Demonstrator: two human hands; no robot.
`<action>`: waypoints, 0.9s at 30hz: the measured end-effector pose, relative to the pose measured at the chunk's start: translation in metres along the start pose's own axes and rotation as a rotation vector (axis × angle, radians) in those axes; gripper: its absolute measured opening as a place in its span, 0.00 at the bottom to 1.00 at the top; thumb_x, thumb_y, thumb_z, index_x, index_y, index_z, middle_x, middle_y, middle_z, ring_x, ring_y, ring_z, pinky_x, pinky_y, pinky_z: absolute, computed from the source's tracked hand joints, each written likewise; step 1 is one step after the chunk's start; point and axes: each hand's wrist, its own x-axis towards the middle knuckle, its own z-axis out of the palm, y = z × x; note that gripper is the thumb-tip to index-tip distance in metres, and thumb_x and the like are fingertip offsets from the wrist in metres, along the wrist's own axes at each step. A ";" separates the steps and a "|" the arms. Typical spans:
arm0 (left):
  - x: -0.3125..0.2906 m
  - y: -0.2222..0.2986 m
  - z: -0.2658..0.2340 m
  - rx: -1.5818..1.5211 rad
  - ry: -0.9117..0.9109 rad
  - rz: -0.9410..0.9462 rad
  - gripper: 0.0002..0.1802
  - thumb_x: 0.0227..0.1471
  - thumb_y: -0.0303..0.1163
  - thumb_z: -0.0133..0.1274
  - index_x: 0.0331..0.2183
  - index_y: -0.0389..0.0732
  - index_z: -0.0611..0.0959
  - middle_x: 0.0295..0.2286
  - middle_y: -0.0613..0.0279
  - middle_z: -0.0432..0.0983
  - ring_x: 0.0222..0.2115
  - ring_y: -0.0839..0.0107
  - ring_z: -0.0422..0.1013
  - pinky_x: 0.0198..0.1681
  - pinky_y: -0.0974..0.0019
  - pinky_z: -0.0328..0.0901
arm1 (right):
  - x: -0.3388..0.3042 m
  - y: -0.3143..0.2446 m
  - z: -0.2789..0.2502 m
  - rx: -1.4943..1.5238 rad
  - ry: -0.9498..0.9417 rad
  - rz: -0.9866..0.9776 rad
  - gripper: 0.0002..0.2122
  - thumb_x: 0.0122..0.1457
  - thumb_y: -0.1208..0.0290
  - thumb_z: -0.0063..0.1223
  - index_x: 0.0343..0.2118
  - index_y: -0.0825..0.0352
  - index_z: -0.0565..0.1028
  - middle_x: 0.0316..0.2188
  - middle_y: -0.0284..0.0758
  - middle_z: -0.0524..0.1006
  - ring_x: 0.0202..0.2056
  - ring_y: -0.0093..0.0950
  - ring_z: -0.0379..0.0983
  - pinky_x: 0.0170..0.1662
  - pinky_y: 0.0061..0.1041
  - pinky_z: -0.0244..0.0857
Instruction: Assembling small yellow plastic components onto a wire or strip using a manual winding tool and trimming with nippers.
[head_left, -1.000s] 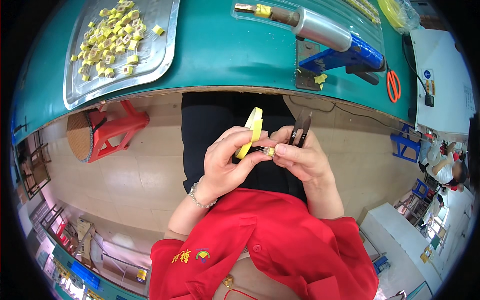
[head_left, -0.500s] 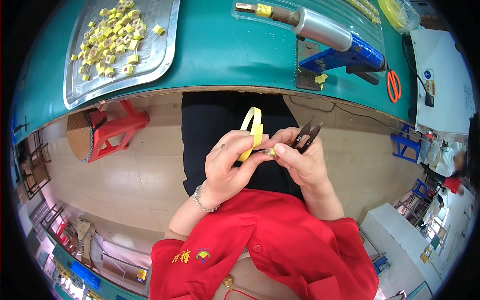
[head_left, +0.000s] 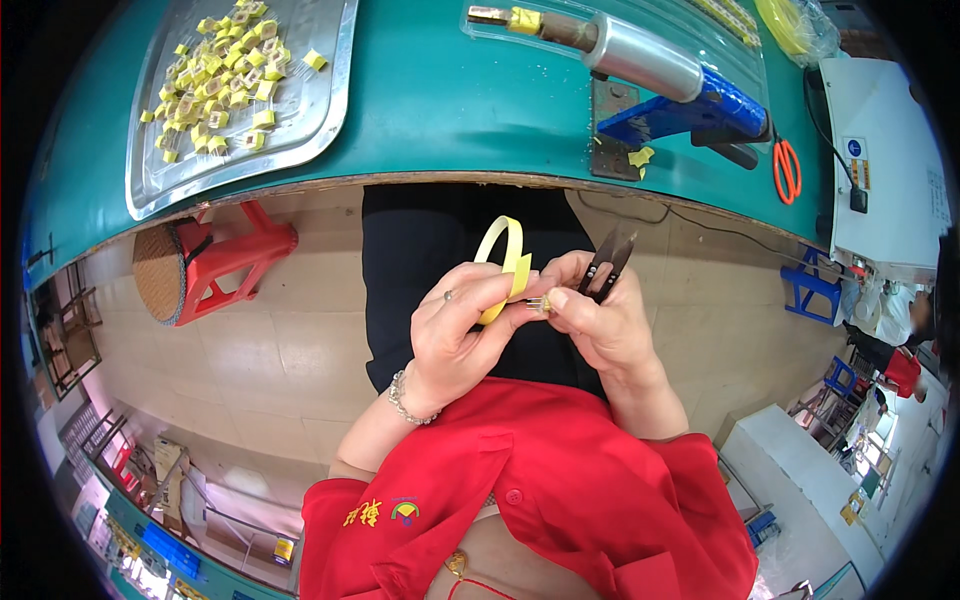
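Note:
My hands meet above my lap, in front of the table edge. My left hand (head_left: 462, 325) is closed around a looped strip of yellow tape (head_left: 521, 272), which stands up past the fingers. Between the fingertips of both hands sits a small yellow component with metal pins (head_left: 541, 304), mostly hidden by them. My right hand (head_left: 608, 335) pinches it with thumb and finger. A pair of dark snips (head_left: 609, 268) is also tucked in the right hand, blades pointing up and away. Whether the tape touches the component I cannot tell.
On the green table (head_left: 430, 110), a metal tray (head_left: 318, 125) at left bears many yellow pinned components. To the right stand a blue-and-silver tape holder (head_left: 655, 65), orange-handled scissors (head_left: 787, 172) and a white machine (head_left: 885, 160). A red stool (head_left: 235, 260) is below left.
The snips in my right hand have tilted slightly, their blades closer together. The tape loop and component have shifted only a little. Far right, a person in red has moved.

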 end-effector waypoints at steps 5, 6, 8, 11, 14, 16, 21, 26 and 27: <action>-0.001 -0.003 0.000 -0.097 0.006 -0.080 0.17 0.40 0.15 0.56 0.37 0.32 0.74 0.30 0.53 0.77 0.33 0.68 0.73 0.36 0.71 0.68 | 0.002 -0.007 -0.007 0.085 -0.080 0.123 0.09 0.50 0.76 0.54 0.34 0.74 0.72 0.27 0.36 0.74 0.21 0.16 0.63 0.22 0.15 0.54; -0.001 -0.004 0.000 -0.177 0.010 -0.141 0.17 0.42 0.15 0.56 0.38 0.32 0.73 0.31 0.52 0.77 0.33 0.68 0.73 0.37 0.70 0.68 | 0.001 -0.007 -0.010 0.136 -0.110 0.111 0.11 0.50 0.76 0.54 0.36 0.75 0.72 0.27 0.37 0.75 0.22 0.17 0.65 0.22 0.14 0.55; -0.002 -0.005 0.000 -0.258 0.015 -0.199 0.17 0.43 0.16 0.55 0.38 0.31 0.72 0.31 0.51 0.77 0.34 0.68 0.74 0.37 0.70 0.68 | 0.001 -0.006 -0.012 0.185 -0.143 0.099 0.12 0.50 0.77 0.54 0.37 0.76 0.72 0.28 0.38 0.75 0.23 0.18 0.66 0.22 0.14 0.56; -0.002 -0.004 0.001 -0.398 0.006 -0.256 0.17 0.44 0.16 0.55 0.39 0.30 0.72 0.32 0.49 0.77 0.34 0.67 0.74 0.39 0.69 0.68 | 0.000 -0.004 -0.013 0.096 -0.106 0.058 0.13 0.49 0.79 0.56 0.39 0.76 0.72 0.30 0.40 0.76 0.24 0.20 0.69 0.23 0.14 0.58; -0.001 0.000 0.001 -0.474 0.024 -0.354 0.17 0.44 0.17 0.55 0.39 0.30 0.71 0.32 0.49 0.76 0.34 0.67 0.74 0.39 0.69 0.69 | 0.000 -0.002 -0.014 0.098 -0.126 0.037 0.12 0.48 0.80 0.57 0.37 0.76 0.73 0.30 0.40 0.76 0.26 0.21 0.70 0.24 0.14 0.59; 0.000 0.001 0.000 -0.523 0.021 -0.382 0.17 0.44 0.17 0.55 0.39 0.30 0.72 0.32 0.48 0.76 0.35 0.67 0.74 0.40 0.69 0.69 | 0.000 0.001 -0.015 0.104 -0.118 0.020 0.11 0.48 0.80 0.57 0.36 0.75 0.74 0.28 0.39 0.75 0.26 0.21 0.70 0.24 0.14 0.59; 0.001 0.002 0.000 -0.510 0.012 -0.373 0.17 0.45 0.17 0.55 0.40 0.30 0.72 0.32 0.49 0.76 0.35 0.67 0.74 0.40 0.69 0.68 | 0.003 0.003 -0.018 0.069 -0.180 -0.047 0.11 0.48 0.80 0.57 0.36 0.75 0.74 0.26 0.38 0.74 0.26 0.22 0.71 0.26 0.15 0.62; 0.000 -0.004 -0.001 -0.405 0.024 -0.265 0.17 0.44 0.17 0.55 0.39 0.29 0.72 0.31 0.51 0.77 0.34 0.68 0.74 0.39 0.70 0.67 | 0.003 0.004 -0.016 0.020 -0.175 -0.105 0.11 0.47 0.81 0.57 0.35 0.76 0.74 0.27 0.38 0.73 0.27 0.23 0.71 0.29 0.16 0.64; 0.002 -0.007 -0.004 -0.297 -0.014 -0.175 0.17 0.43 0.16 0.55 0.39 0.30 0.73 0.32 0.52 0.76 0.34 0.68 0.74 0.37 0.71 0.68 | 0.002 0.003 -0.015 0.022 -0.168 -0.110 0.10 0.47 0.81 0.57 0.35 0.75 0.74 0.27 0.38 0.73 0.27 0.23 0.71 0.30 0.16 0.64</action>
